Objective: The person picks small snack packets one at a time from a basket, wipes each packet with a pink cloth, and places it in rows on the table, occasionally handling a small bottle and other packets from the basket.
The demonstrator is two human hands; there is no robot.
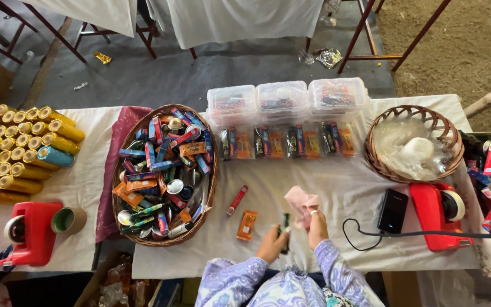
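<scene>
Hands meet low over the white tabletop (348, 193): the left hand (272, 243) is closed around a small dark green tube (284, 223) held upright, the right hand (316, 227) pinches a pink cloth (301, 202) just beside it. An orange packet (246, 224) and a red stick (237, 200) lie near, beside the full wicker basket (166, 173).

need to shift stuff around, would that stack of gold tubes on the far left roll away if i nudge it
Probably yes: the gold tubes are round cylinders lying on their sides in a loose pile on the white cloth, with nothing visibly holding them. They look like light rolled card, so a nudge would likely scatter the outer ones.
</scene>
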